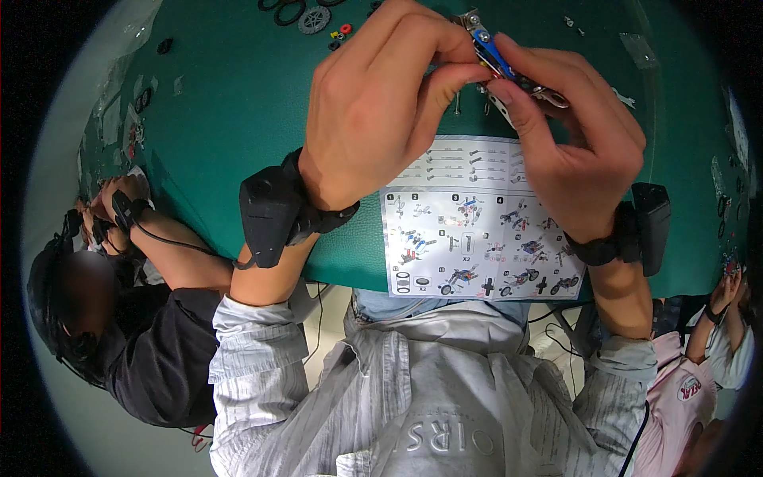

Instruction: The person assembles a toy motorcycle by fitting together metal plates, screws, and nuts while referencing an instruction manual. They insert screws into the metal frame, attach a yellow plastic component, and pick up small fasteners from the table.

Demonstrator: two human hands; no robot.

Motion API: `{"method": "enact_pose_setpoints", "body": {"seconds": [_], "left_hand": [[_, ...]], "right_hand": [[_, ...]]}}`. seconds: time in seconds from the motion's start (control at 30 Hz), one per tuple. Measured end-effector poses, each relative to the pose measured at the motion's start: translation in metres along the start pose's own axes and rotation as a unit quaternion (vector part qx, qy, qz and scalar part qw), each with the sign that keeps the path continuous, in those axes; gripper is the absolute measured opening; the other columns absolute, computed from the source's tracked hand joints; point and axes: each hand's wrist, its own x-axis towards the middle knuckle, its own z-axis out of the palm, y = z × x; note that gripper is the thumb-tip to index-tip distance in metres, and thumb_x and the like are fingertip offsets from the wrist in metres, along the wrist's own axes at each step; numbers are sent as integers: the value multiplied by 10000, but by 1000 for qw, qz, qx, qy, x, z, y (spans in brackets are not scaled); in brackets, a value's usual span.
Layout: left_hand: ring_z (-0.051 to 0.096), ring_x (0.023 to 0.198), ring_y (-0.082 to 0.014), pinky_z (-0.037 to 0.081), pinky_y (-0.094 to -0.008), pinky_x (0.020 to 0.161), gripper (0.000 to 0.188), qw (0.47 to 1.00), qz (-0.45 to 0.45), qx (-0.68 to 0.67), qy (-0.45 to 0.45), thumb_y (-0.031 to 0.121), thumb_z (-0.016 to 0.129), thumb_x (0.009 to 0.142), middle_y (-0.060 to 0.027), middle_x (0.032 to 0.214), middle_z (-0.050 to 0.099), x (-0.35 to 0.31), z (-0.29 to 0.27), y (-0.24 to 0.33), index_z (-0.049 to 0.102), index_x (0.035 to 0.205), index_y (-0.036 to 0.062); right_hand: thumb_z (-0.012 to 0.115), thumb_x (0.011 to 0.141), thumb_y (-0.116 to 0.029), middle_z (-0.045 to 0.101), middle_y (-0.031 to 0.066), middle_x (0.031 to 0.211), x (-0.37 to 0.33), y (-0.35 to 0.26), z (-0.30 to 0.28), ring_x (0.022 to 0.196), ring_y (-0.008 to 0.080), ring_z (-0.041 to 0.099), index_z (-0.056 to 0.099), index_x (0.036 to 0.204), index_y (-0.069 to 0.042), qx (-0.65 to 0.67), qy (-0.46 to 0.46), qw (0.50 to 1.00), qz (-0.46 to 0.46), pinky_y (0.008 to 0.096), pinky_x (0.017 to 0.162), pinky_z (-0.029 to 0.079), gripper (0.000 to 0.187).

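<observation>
Both hands meet at the top centre, over the green table [230,103]. Between them is a small model assembly [494,56] of silvery metal strips, screws and a blue bar. The thumb and index finger of my left hand [369,103] are closed on its left side, with the fingertips partly hidden. My right hand [576,131] pinches the blue bar and a metal strip at the assembly's right side. A loose screw [458,103] is visible just below the hands. Nearer me, a printed instruction sheet [413,270] with step drawings lies partly beneath my right hand.
A grey spoked wheel [314,20], black tyres [291,11] and small red and yellow parts [342,32] lie at the far edge. Small screws [571,24] are at far right. A person in black [167,350] works at left; another in pink [675,397] is at right.
</observation>
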Motion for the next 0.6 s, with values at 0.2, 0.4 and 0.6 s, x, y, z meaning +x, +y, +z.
{"method": "enact_pose_setpoints", "body": {"seconds": [0.2,0.4,0.6], "left_hand": [[657,745,-260,523,-320,653,202,1000,-27,-5,15,-4,801,785,-139,865,655,0,3,4,661,930,-3],[671,703,-244,530,-302,627,203,998,-14,26,50,-10,801,726,-124,817,664,2,3,9,668,878,1],[669,666,-227,529,-294,599,199,997,-1,24,73,-8,807,703,-115,784,660,3,3,10,668,845,1]], "right_hand": [[774,822,102,752,140,1047,4,-3,-2,911,157,729,741,1157,28,-40,7,999,-15,243,758,591,344],[802,768,105,761,147,1007,6,-4,1,858,177,740,753,1107,25,-65,21,996,-63,246,726,588,352],[815,749,101,762,153,995,6,-8,1,839,191,744,753,1067,29,-75,12,995,-62,258,721,593,332]]}}
